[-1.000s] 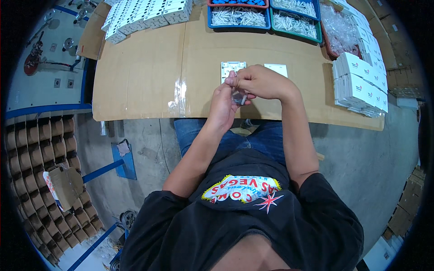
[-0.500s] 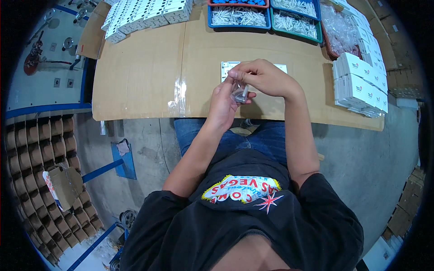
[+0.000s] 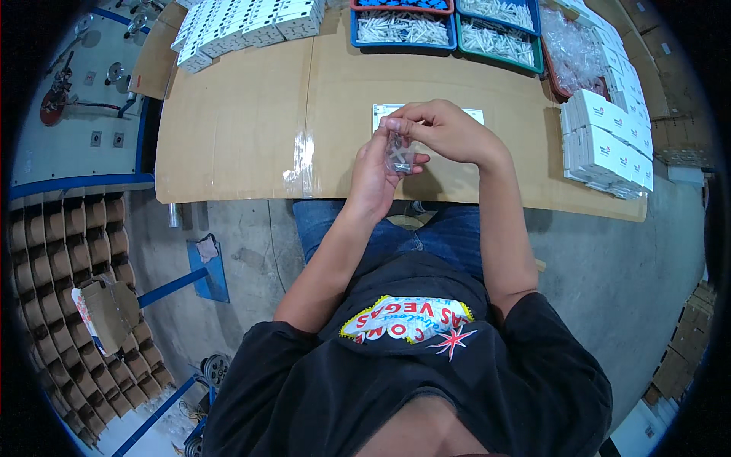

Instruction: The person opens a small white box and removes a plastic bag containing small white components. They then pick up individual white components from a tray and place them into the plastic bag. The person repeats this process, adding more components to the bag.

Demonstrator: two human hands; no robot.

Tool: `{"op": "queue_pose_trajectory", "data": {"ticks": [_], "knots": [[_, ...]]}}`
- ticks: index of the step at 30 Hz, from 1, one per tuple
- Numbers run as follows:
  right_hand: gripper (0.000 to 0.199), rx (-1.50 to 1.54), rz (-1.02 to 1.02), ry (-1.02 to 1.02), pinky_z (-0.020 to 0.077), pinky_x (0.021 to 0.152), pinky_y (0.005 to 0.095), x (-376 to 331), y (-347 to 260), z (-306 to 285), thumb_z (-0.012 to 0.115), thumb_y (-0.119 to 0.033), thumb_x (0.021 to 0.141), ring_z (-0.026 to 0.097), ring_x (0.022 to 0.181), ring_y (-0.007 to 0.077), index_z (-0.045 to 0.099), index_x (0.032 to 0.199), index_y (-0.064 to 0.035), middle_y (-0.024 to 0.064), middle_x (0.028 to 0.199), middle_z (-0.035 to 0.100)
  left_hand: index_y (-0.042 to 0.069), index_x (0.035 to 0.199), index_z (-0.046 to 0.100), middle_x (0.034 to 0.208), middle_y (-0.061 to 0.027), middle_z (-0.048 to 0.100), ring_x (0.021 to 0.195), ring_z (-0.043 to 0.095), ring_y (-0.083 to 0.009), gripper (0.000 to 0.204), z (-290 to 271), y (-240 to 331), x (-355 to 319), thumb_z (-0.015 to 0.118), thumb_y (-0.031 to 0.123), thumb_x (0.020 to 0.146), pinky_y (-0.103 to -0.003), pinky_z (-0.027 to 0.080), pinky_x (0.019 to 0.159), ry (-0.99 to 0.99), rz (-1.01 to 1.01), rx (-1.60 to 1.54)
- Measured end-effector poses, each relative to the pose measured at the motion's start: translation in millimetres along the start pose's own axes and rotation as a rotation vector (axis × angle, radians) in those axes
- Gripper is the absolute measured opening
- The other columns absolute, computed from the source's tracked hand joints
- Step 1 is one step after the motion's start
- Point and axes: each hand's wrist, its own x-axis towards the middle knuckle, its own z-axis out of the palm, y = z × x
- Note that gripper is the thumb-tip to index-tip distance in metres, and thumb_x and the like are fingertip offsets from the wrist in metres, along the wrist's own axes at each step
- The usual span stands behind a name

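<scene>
A small clear plastic bag [image 3: 400, 158] hangs between my hands, above the near half of the cardboard-covered table. Through its film I make out pale slim pieces that cross, with something darker at the bottom. My left hand [image 3: 370, 174] holds the bag from the left, its thumb near the top edge and its fingertips showing behind and to the right. Thumb and fingers of my right hand [image 3: 451, 132] pinch the bag's top edge. Behind my hands lies a flat white piece [image 3: 475, 116], mostly covered by them.
Rows of small white boxes [image 3: 282, 21] stand at the far left. Blue trays [image 3: 403, 49] and a green-rimmed tray [image 3: 502, 62] hold white slim parts at the back. At right are a bin of clear bags [image 3: 571, 57] and stacked white boxes [image 3: 609, 145]. Cardboard [image 3: 236, 129] covers the table.
The bag has turned and straightened between my fingers, so its flat face and the crossing pale pieces now show. Both hands have stayed almost in place.
</scene>
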Motion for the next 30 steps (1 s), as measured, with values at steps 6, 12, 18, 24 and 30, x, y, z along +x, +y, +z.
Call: {"op": "queue_pose_trajectory", "data": {"ticks": [6, 12, 18, 24, 30], "knots": [[0.037, 0.094, 0.143, -0.099, 0.0489, 0.061, 0.0252, -2.2, -9.8, 2.3, 0.060, -0.032, 0.106, 0.059, 0.067, 0.0094, 0.073, 0.108, 0.0019, 0.0035, 0.082, 0.068, 0.004, 0.132, 0.054, 0.111, -0.0091, 0.067, 0.090, 0.073, -0.0220, 0.054, 6.9, 5.4, -2.6, 0.042, 0.051, 0.109, -0.032, 0.058, 0.073, -0.013, 0.001, 0.035], [0.039, -0.057, 0.124, -0.059, 0.0494, 0.062, 0.0260, -0.9, -8.0, 0.8, 0.059, -0.034, 0.107, 0.060, 0.069, 0.0098, 0.074, 0.108, 0.0020, 0.0028, 0.078, 0.067, 0.004, 0.131, 0.055, 0.108, -0.0082, 0.066, 0.088, 0.073, -0.0220, 0.053, 4.6, 3.6, -1.3, 0.041, 0.051, 0.110, -0.033, 0.058, 0.072, 0.016, -0.019, 0.025], [0.040, -0.041, 0.072, 0.025, 0.0542, 0.072, 0.0316, -0.8, -3.5, -1.0, 0.063, -0.037, 0.103, 0.068, 0.074, 0.0166, 0.076, 0.108, 0.0004, 0.0097, 0.082, 0.074, 0.004, 0.132, 0.054, 0.111, -0.0087, 0.066, 0.091, 0.073, -0.0248, 0.050, 3.8, 3.3, -0.9, 0.039, 0.047, 0.111, -0.034, 0.059, 0.073, 0.030, -0.024, 0.010], [0.038, -0.011, 0.028, 0.073, 0.0531, 0.075, 0.0318, 0.7, 0.7, -1.1, 0.064, -0.035, 0.103, 0.066, 0.079, 0.0151, 0.076, 0.109, 0.0006, 0.0102, 0.086, 0.074, 0.005, 0.136, 0.052, 0.116, -0.0113, 0.067, 0.093, 0.073, -0.0261, 0.052, 3.1, 2.6, 0.9, 0.037, 0.049, 0.111, -0.035, 0.060, 0.076, 0.020, -0.035, -0.007], [0.036, -0.055, -0.019, 0.202, 0.0510, 0.073, 0.0306, 9.1, 21.4, -16.4, 0.066, -0.033, 0.102, 0.061, 0.077, 0.0117, 0.074, 0.100, 0.0021, 0.0084, 0.083, 0.072, 0.004, 0.134, 0.057, 0.116, -0.0124, 0.069, 0.099, 0.071, -0.0297, 0.059, -32.7, -18.4, 20.1, 0.040, 0.055, 0.109, -0.044, 0.057, 0.091, -0.202, -0.212, -0.239]]}}
